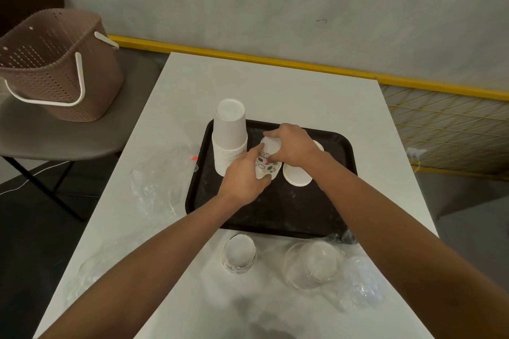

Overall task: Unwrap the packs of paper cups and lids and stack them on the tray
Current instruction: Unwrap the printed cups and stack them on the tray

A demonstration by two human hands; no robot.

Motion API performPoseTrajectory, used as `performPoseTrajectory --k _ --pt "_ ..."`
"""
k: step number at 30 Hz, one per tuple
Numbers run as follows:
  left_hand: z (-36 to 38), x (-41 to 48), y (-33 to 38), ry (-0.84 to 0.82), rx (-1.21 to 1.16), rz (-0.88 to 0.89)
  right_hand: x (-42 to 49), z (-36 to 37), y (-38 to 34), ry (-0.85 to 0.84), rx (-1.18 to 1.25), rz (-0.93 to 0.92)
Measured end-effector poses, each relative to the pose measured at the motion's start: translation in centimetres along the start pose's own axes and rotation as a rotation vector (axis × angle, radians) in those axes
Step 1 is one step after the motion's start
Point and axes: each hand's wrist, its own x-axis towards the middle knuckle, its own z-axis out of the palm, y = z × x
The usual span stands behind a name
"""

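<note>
A black tray (275, 215) lies on the white table. At its far left stands a tall stack of plain white cups (230, 137), upside down. Beside it is a stack of printed cups (268, 158), also upside down. My left hand (242, 181) grips the lower part of that printed stack and my right hand (294, 146) holds its top. A pile of white lids (297, 175) sits on the tray just right of it, with another white piece partly hidden behind my right wrist. A second short printed cup stack (239, 254) stands on the table near the tray's front edge.
Crumpled clear wrappers lie left of the tray (162, 184), and a clear wrap holding a white stack (319, 264) lies at front right. A brown perforated basket (52, 63) sits on a grey chair at left. A wall with a yellow rail (303, 63) runs behind the table.
</note>
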Motion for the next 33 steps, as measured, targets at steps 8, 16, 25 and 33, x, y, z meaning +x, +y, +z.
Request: performPoseTrajectory --k 8,16,25,33 --pt "-2.5 -1.7 -0.3 0.055 0.008 0.009 -2.2 -0.4 -0.3 0.154 0.045 0.008" --pt "-4.9 -4.9 -1.5 0.095 0.017 -0.024 -6.5 -0.5 -4.2 0.261 0.134 -0.056" --pt "-6.8 -10.2 -3.3 0.049 -0.014 -0.032 -12.7 3.3 -8.7 -0.001 0.135 -0.049" --pt "-7.5 -13.0 -3.8 0.01 -0.043 -0.051 -14.7 8.7 -10.3 -0.203 -0.012 0.039"
